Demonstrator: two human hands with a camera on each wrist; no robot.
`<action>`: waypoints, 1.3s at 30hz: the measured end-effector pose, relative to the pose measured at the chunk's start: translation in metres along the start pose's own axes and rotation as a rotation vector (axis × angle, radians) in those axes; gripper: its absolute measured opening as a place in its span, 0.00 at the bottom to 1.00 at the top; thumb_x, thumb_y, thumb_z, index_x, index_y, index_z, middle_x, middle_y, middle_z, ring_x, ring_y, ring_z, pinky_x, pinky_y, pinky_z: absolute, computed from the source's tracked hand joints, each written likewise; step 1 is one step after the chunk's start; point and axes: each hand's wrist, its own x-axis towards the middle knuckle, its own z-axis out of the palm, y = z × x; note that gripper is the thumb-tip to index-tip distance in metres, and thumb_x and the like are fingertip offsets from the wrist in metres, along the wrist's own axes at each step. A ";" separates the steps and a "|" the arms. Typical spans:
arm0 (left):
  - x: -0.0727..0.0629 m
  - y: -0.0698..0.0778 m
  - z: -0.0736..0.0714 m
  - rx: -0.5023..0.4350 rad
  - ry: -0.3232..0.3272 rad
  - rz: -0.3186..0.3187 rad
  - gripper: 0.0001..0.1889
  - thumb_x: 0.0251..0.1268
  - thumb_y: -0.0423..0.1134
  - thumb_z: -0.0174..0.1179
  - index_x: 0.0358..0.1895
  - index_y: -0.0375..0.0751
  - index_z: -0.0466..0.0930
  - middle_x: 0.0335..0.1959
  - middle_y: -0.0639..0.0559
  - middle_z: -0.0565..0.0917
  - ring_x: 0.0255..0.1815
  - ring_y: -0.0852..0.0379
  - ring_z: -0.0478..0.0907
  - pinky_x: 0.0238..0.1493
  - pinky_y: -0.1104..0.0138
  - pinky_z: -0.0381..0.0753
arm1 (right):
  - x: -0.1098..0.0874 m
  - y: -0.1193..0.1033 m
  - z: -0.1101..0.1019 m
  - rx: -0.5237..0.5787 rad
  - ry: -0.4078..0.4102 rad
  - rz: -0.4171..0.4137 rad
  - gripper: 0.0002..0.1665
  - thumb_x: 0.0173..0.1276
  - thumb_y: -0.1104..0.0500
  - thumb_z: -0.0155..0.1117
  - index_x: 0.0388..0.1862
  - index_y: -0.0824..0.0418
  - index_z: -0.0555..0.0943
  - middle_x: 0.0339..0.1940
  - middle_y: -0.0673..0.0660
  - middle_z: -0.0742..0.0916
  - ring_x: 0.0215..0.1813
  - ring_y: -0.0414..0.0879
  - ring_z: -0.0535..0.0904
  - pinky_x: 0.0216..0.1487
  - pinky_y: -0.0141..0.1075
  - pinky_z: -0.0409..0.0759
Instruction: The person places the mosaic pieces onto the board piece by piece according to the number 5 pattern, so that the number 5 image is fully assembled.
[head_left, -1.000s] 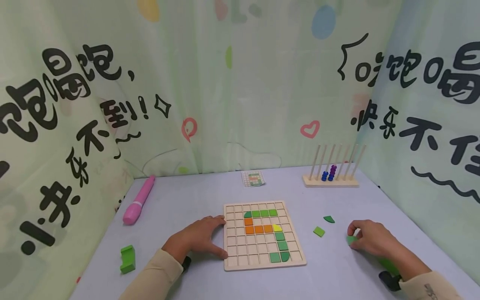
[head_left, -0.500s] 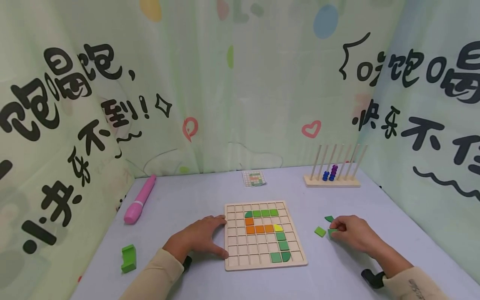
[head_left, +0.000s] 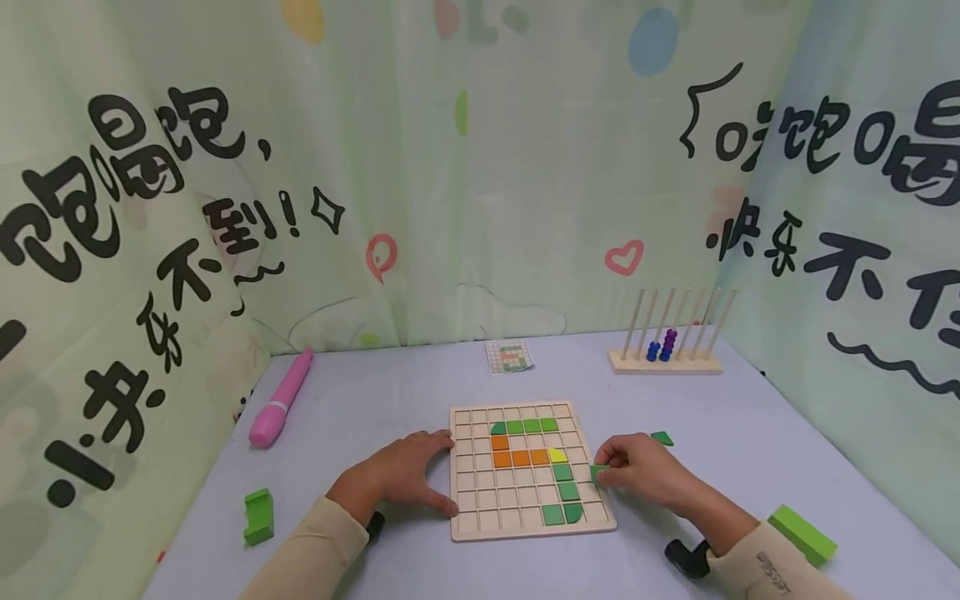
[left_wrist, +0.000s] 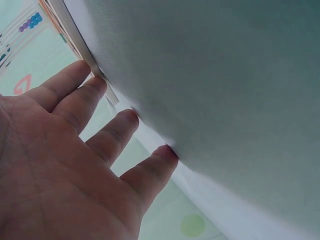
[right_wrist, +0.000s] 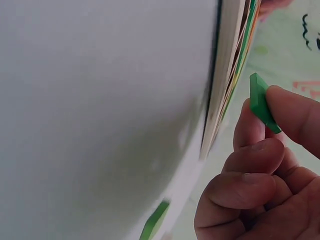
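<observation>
A square wooden grid board (head_left: 517,492) lies on the table with orange, green and yellow tiles set in its cells. My left hand (head_left: 401,475) rests at the board's left edge, thumb and fingers spread; in the left wrist view its fingers (left_wrist: 95,87) touch the rim. At the right edge, my right hand (head_left: 648,471) pinches a green tile (right_wrist: 261,102) between thumb and index finger. The right wrist view has that tile tilted and apart from the board's side. Behind the right hand lies a loose green tile (head_left: 662,437).
A small pattern card (head_left: 509,357) lies behind the board. A wooden peg stand (head_left: 665,365) with blue and purple beads stands back right. A pink microphone-shaped object (head_left: 279,404) lies left. Green blocks sit at the left (head_left: 258,518) and under the right sleeve's side (head_left: 802,535).
My right hand has carried the green tile leftward from the table's right side to the board's right edge, now covering the light green square tile in the head view. The left hand stays put.
</observation>
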 end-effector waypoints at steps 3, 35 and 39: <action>0.001 0.000 0.001 -0.001 0.002 -0.003 0.55 0.44 0.67 0.80 0.76 0.47 0.69 0.80 0.53 0.67 0.82 0.43 0.61 0.78 0.45 0.64 | 0.002 -0.010 0.012 0.024 -0.046 -0.027 0.08 0.63 0.63 0.75 0.37 0.60 0.83 0.29 0.51 0.81 0.36 0.46 0.75 0.32 0.32 0.73; -0.002 0.003 -0.003 0.006 0.009 0.008 0.54 0.44 0.65 0.80 0.76 0.45 0.70 0.79 0.52 0.69 0.80 0.44 0.64 0.78 0.47 0.66 | 0.004 -0.060 0.066 -0.199 -0.195 -0.275 0.11 0.58 0.64 0.77 0.28 0.50 0.83 0.27 0.42 0.81 0.32 0.40 0.74 0.33 0.33 0.72; -0.003 0.003 -0.002 -0.005 0.004 0.004 0.54 0.44 0.64 0.81 0.75 0.44 0.70 0.79 0.51 0.68 0.80 0.44 0.64 0.78 0.46 0.66 | 0.002 -0.062 0.069 -0.265 -0.177 -0.265 0.11 0.59 0.63 0.77 0.27 0.49 0.83 0.26 0.42 0.81 0.32 0.39 0.73 0.33 0.34 0.72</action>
